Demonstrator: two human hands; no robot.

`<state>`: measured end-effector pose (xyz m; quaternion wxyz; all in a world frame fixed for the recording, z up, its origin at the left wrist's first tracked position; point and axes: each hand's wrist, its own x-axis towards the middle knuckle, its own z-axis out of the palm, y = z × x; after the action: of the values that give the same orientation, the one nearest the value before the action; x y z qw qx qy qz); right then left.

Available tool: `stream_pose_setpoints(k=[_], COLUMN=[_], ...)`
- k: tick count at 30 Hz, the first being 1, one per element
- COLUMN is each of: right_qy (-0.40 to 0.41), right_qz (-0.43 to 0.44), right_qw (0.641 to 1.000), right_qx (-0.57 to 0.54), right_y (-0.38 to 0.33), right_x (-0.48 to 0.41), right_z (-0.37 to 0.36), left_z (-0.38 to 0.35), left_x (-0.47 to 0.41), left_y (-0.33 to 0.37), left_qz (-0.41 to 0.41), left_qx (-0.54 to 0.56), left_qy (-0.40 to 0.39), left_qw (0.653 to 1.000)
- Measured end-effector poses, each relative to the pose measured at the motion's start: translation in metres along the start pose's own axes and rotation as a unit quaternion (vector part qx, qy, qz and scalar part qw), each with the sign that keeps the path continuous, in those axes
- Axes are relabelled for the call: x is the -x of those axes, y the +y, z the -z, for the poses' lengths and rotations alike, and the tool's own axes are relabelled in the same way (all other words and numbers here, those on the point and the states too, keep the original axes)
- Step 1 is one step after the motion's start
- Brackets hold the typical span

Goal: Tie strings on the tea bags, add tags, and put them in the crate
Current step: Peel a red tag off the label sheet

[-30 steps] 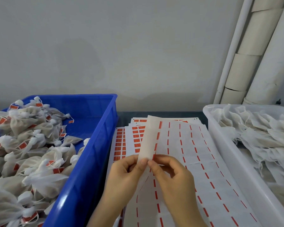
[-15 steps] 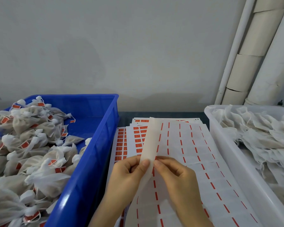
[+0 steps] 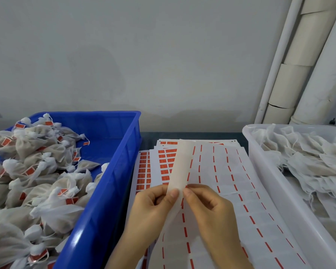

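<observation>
Beside the blue crate [image 3: 105,171], the left hand [image 3: 153,208] and right hand [image 3: 208,208] both pinch a translucent backing strip [image 3: 180,167] above the tag sheets [image 3: 231,191].

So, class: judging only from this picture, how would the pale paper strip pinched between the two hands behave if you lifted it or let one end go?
The strip looks thin and slightly see-through, so probably very light. It curves where the left hand and right hand pinch it, suggesting it is floppy rather than stiff. Released, it would likely droop or curl onto the tag sheets.

Soft even light, mild blur, wide-angle edge bending
</observation>
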<state>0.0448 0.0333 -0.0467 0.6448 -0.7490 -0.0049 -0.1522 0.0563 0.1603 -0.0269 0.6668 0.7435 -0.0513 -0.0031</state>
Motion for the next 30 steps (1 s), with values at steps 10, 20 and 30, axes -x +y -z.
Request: stream_pose_setpoints(k=[10,20,30], right_qy=[0.013,0.046,0.018], right_qz=[0.024,-0.011,-0.028], right_qw=[0.999,0.998,0.999], right_qx=[0.036,0.041,0.003], right_y=[0.0047,0.0082,0.0094], right_x=[-0.0013,-0.0054,-0.0079], right_z=[0.0001,0.0031,-0.0037], left_z=[-0.0002,0.0069,0.0044], left_x=[-0.0003,-0.0050,-0.0032], left_y=[-0.0012,-0.0063,-0.0058], left_qz=[0.007,0.026,0.001], left_qx=[-0.008,0.007,-0.006], left_qy=[-0.003,0.036,0.005], left_qw=[1.000,0.999,1.000])
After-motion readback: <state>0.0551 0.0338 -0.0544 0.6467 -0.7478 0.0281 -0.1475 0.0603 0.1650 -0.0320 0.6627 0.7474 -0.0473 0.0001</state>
